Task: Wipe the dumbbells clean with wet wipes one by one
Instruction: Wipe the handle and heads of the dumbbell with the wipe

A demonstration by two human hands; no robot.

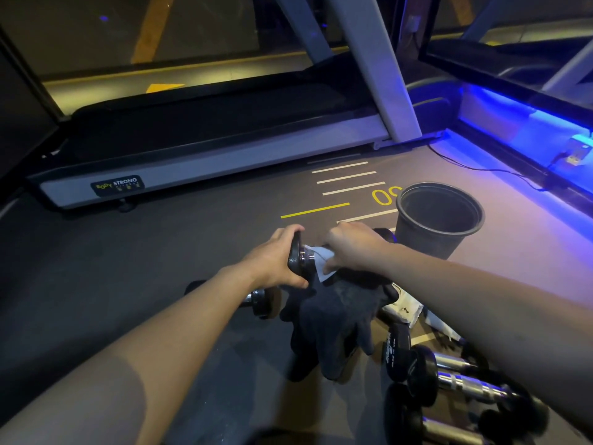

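Head view: my left hand (276, 258) grips one end of the dumbbell (298, 256) held above the floor, while my right hand (351, 248) pinches a wet wipe (322, 263) around its handle. I judge the handle wipe underway; next, the ends. The black bin (439, 220) behind looks empty, though it's dim.

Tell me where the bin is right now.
In the head view the black bin stands upright on the floor, right of centre, just beyond the right hand wiping the held dumbbell.
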